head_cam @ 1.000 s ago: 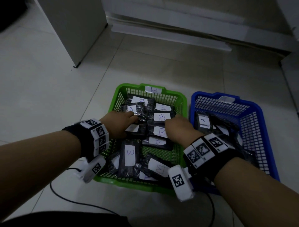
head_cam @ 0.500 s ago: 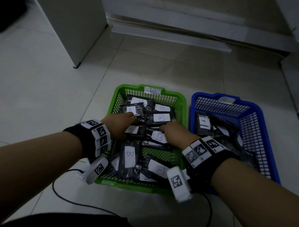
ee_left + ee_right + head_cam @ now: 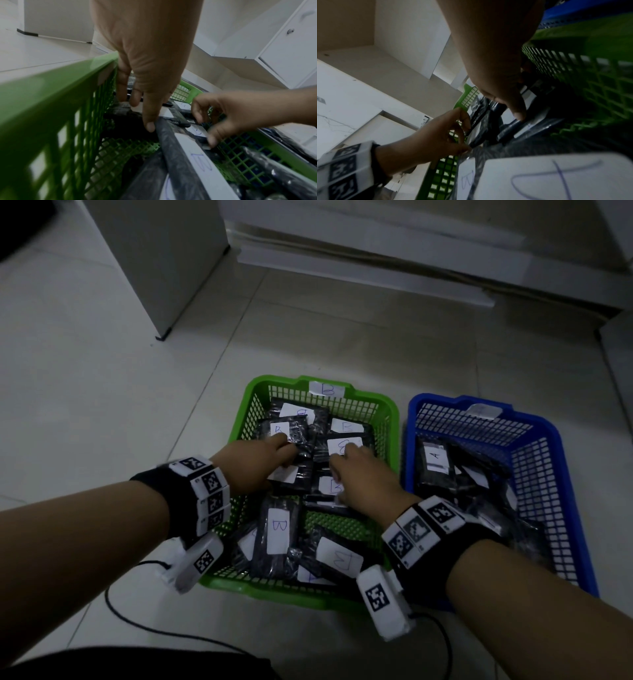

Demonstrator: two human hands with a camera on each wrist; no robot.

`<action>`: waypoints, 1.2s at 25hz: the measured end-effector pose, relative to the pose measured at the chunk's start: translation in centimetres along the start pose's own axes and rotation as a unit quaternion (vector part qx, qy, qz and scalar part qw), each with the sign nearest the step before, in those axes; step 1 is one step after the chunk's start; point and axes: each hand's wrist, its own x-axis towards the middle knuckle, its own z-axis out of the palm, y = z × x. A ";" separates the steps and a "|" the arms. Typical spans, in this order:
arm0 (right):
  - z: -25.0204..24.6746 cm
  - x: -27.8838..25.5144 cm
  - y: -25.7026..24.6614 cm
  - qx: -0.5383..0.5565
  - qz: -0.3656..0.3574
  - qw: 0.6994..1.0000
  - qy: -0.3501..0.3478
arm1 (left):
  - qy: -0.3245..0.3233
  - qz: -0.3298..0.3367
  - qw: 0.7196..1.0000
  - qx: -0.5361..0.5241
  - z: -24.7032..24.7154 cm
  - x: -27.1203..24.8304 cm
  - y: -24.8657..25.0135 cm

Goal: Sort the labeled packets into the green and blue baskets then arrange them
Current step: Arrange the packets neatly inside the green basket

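Head view, white tiled floor (image 3: 102,392), blue basket (image 3: 555,474) of A packets just beside green basket (image 3: 387,419) of black B-labelled packets (image 3: 279,529), left hand (image 3: 251,463) pinching a packet edge, right hand (image 3: 363,477) fingers curled onto a label, grip unclear.

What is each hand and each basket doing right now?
Left hand: pinching a black packet in the green basket.
Right hand: fingers curled on B packets.
Green basket: scattered with B packets.
Blue basket: holding packets, one marked A.
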 end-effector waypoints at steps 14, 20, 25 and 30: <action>-0.2 2.2 0.8 0.035 0.028 0.996 0.078 | 0.074 0.065 0.994 0.052 0.1 0.0 0.0; 0.6 0.9 1.1 0.042 0.008 0.993 0.107 | 0.046 0.077 0.995 -0.051 -0.8 -0.8 -0.8; -1.1 -2.1 -1.5 0.214 -0.055 0.965 -0.141 | -0.070 0.035 0.982 -0.173 -1.0 -3.0 0.7; -0.8 -2.8 -2.4 0.099 -0.093 0.955 -0.264 | -0.103 0.014 0.976 -0.190 -0.5 -2.7 1.5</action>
